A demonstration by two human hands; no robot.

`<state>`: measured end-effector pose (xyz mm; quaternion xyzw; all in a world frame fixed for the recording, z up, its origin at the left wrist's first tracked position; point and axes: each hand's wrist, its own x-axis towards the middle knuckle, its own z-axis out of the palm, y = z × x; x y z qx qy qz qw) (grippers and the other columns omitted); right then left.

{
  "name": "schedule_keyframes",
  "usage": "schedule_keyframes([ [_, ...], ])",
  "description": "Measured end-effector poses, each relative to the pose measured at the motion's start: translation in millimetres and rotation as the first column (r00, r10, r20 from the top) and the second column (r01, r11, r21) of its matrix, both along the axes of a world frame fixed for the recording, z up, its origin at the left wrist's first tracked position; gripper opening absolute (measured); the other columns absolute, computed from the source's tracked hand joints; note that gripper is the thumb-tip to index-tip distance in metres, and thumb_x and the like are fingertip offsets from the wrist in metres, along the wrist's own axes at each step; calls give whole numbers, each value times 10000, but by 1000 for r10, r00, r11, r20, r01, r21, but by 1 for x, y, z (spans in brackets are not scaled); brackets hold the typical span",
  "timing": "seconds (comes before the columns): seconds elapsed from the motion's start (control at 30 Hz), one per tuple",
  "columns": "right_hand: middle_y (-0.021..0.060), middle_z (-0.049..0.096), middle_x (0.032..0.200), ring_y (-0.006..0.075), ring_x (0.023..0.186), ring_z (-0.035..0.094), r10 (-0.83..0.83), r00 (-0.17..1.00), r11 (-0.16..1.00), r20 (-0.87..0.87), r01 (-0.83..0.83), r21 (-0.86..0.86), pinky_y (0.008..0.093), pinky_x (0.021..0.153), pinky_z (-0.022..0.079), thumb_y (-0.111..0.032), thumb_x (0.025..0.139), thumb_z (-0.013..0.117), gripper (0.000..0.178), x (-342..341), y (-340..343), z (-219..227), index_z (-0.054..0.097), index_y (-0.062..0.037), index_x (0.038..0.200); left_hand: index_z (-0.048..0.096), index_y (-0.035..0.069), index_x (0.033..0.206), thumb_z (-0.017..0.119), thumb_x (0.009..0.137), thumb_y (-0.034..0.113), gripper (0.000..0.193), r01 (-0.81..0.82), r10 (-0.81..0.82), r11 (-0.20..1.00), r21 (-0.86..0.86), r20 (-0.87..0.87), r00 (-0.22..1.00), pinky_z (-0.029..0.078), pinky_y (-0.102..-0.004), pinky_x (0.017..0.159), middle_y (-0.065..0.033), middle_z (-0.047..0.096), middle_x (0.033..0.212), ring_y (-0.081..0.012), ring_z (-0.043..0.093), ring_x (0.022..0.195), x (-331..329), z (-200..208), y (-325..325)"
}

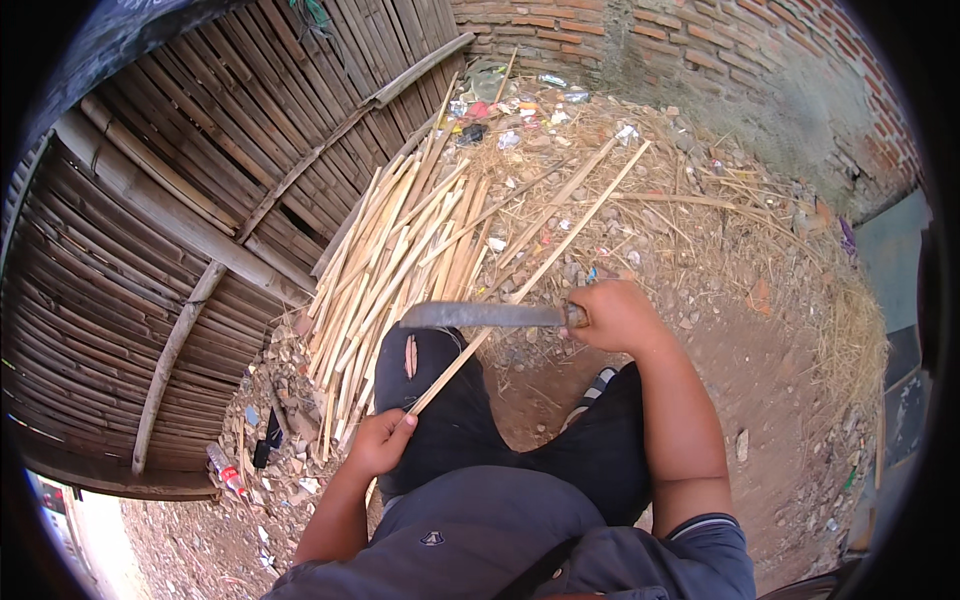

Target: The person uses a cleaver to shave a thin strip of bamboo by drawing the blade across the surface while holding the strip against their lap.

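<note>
My right hand [612, 316] is closed round the wooden handle of a machete [490, 315]. Its wide grey blade points left, lying across the view above my knee and over a long bamboo strip [575, 238]. The near end of that strip is pinched in my left hand [382, 442], beside my thigh. From there it slants up and away to the right, passing behind the blade. Whether blade and strip touch, I cannot tell. A pile of pale split bamboo strips [385, 255] lies on the ground beyond my left knee.
A bamboo slat wall [200, 130] with round poles rises on the left. At the back stands a brick wall [690, 50]. Straw, stones and litter cover the dirt ground [700, 400]. A plastic bottle [225, 468] lies at lower left, and dark panels [900, 270] lean at the right.
</note>
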<state>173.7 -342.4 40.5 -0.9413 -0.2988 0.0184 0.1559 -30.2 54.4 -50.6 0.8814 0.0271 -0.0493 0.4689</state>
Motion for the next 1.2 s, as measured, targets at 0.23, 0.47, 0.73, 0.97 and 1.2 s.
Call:
schedule_keyframes([
  [0.23,155,755,872,391,905,744,-272,962,962,8,272,-23,515,783,578,-302,820,820,247,7,-40,-3,734,-118,961,649,22,810,779,998,396,438,29,-18,993,115,-97,995,441,-381,545,-80,556,600,-145,502,574,12,8,-8],
  [0.47,128,758,854,381,826,745,142,987,976,73,-128,-174,511,748,578,-230,773,783,231,-35,21,16,729,-118,967,625,29,805,731,1026,419,460,8,-3,996,88,-62,998,444,-393,552,-95,590,622,-170,528,577,4,15,-12],
  [0.73,170,756,874,404,882,735,-174,978,984,120,167,66,540,783,577,-339,822,805,296,-6,-8,-22,725,-105,985,640,25,902,616,1111,347,385,18,-21,997,-77,-39,999,442,-330,607,21,542,697,-94,501,683,13,-8,-9],
  [0.97,162,761,896,382,910,748,1,1000,996,-24,-3,-93,523,795,586,-339,828,798,314,-11,12,-35,718,-114,1031,600,18,820,661,1068,401,461,9,-7,998,58,-36,999,465,-423,583,-147,576,624,-230,568,582,22,7,-20],
  [1.2,152,760,888,386,897,749,139,986,983,-91,-148,-106,519,771,579,-384,843,803,332,-26,34,-12,718,-122,1027,578,18,799,681,1053,378,452,6,-14,994,110,70,997,461,-463,559,-203,580,622,-352,617,563,18,-4,-18],
])
